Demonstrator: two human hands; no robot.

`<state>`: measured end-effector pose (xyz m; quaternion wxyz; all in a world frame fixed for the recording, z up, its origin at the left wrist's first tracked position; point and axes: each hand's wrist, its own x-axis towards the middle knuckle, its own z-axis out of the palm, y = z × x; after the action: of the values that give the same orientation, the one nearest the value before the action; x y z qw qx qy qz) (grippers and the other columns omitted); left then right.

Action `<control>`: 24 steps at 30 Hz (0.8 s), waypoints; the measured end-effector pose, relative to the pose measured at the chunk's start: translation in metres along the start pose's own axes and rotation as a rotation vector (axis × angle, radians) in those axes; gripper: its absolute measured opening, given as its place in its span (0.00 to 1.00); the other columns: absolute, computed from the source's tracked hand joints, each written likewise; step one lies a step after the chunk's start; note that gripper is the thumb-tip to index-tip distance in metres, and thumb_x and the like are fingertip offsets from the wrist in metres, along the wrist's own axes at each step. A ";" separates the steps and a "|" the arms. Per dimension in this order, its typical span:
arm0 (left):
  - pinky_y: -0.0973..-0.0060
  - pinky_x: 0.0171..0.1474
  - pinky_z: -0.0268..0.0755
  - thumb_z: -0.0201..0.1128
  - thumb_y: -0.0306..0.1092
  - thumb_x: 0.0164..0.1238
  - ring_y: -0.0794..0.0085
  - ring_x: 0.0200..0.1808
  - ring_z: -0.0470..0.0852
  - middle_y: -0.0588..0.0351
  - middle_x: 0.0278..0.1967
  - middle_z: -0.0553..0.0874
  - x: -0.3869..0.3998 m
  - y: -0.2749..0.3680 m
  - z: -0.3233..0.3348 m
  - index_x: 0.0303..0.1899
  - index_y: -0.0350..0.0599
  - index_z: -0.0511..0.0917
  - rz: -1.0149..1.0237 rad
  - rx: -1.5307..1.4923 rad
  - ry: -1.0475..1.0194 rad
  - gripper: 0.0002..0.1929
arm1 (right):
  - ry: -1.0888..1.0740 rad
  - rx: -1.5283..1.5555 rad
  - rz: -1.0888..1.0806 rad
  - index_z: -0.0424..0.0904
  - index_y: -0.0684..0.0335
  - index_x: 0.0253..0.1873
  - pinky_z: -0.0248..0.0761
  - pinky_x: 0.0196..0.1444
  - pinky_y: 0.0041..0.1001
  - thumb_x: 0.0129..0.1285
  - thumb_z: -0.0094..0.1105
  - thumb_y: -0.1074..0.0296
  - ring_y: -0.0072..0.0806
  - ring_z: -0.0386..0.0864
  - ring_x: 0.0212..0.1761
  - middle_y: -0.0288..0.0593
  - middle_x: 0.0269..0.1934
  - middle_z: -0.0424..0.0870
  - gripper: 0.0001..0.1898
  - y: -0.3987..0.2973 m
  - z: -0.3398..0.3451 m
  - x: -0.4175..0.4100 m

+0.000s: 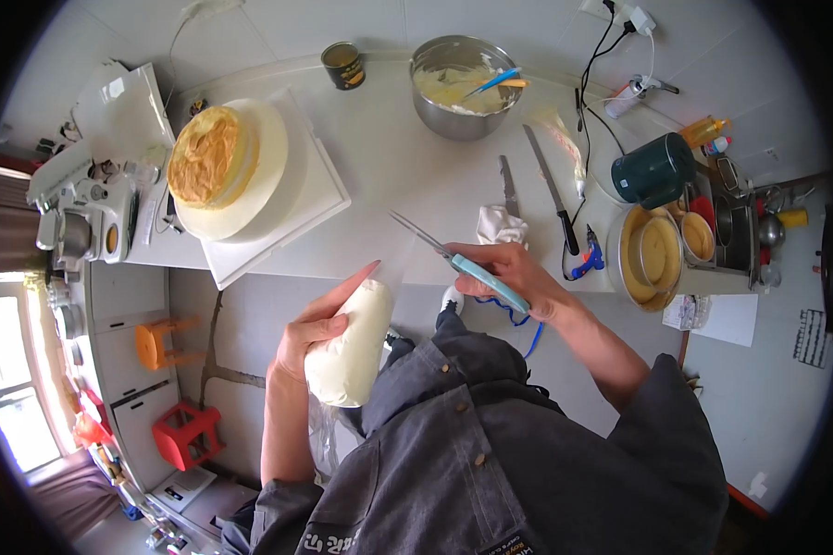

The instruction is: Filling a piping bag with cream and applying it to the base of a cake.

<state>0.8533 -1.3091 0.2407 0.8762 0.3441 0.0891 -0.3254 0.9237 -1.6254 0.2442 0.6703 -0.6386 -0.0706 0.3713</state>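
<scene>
My left hand [312, 326] is wrapped around a clear piping bag filled with pale cream [350, 347], held in front of the counter's edge. My right hand [507, 277] grips scissors with light-blue handles [486, 281]; their blades point up and left, above the bag's tip, and look nearly closed. At the left of the counter a round sponge cake with a browned top [205, 159] rests on a white round turntable [271, 173]. A steel bowl [458, 121] at the back holds pale cream and two spatulas, one with a blue handle.
On the counter [389, 166] lie a serrated knife [548, 173], a spatula blade [508, 187] by a white cloth [501, 225], a used piping bag [566, 142] and a blue glue gun [589, 257]. Cake tins [621, 257] and a dark green pitcher [652, 170] stand right; an open can [343, 69] stands behind.
</scene>
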 end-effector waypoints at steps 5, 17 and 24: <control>0.75 0.70 0.64 0.69 0.35 0.64 0.63 0.67 0.78 0.45 0.67 0.79 -0.023 -0.002 -0.008 0.79 0.35 0.59 -0.022 0.077 0.030 0.43 | 0.056 -0.027 0.057 0.80 0.60 0.69 0.68 0.44 0.17 0.64 0.77 0.58 0.11 0.73 0.36 0.27 0.36 0.82 0.30 0.001 0.027 0.000; 0.73 0.73 0.61 0.68 0.36 0.64 0.61 0.69 0.75 0.45 0.69 0.77 -0.075 -0.024 -0.044 0.78 0.35 0.61 -0.070 0.081 0.073 0.42 | 0.008 -0.147 0.217 0.83 0.64 0.65 0.58 0.25 0.16 0.66 0.75 0.59 0.09 0.67 0.23 0.25 0.25 0.77 0.26 0.020 0.072 -0.003; 0.73 0.72 0.62 0.68 0.36 0.63 0.61 0.67 0.77 0.45 0.68 0.78 -0.113 -0.042 -0.074 0.79 0.36 0.61 -0.135 0.129 0.133 0.42 | -0.053 -0.151 0.314 0.87 0.57 0.62 0.60 0.29 0.20 0.64 0.75 0.49 0.12 0.70 0.24 0.29 0.22 0.78 0.26 0.058 0.094 -0.001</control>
<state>0.7448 -1.2257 0.2054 0.8204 0.4140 0.1491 -0.3652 0.8455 -1.5556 0.2081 0.5521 -0.6803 -0.0152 0.4819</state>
